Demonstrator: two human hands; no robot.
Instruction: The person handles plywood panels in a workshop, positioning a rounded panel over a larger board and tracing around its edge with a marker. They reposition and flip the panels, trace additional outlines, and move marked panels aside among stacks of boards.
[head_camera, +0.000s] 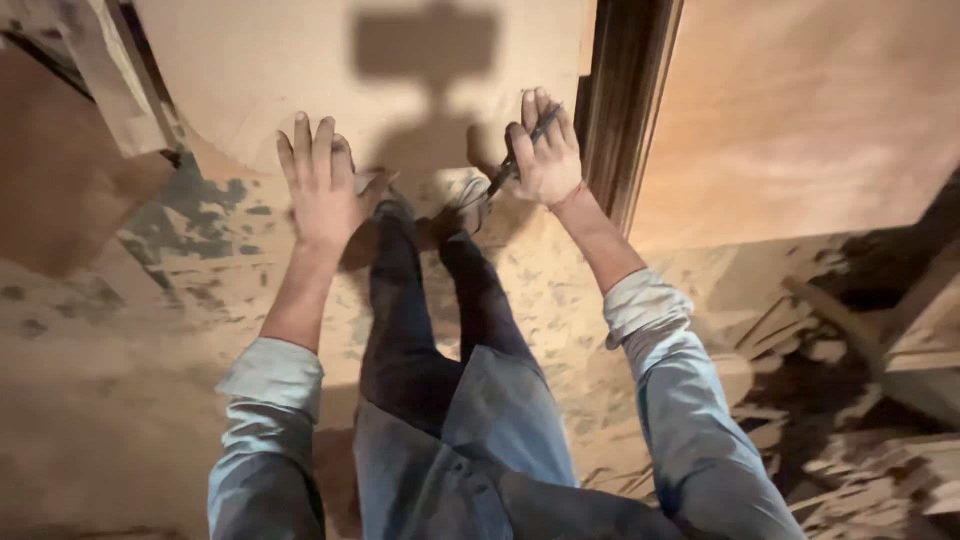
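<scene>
A large pale wooden board (250, 70) stands upright in front of me, its curved lower edge near the floor. My left hand (322, 185) lies flat against the board's lower part, fingers spread upward. My right hand (545, 150) holds a dark pencil (520, 160) with its tip angled down to the left against the board. My dark trousers and shoes show below, between the hands. A shadow of my head falls on the board.
A dark wooden post (625, 100) stands right of the board. Another pale panel (800, 110) lies beyond it. Several wood offcuts (880, 440) are piled at the lower right. The floor (150, 300) is dusty with worn paint patches.
</scene>
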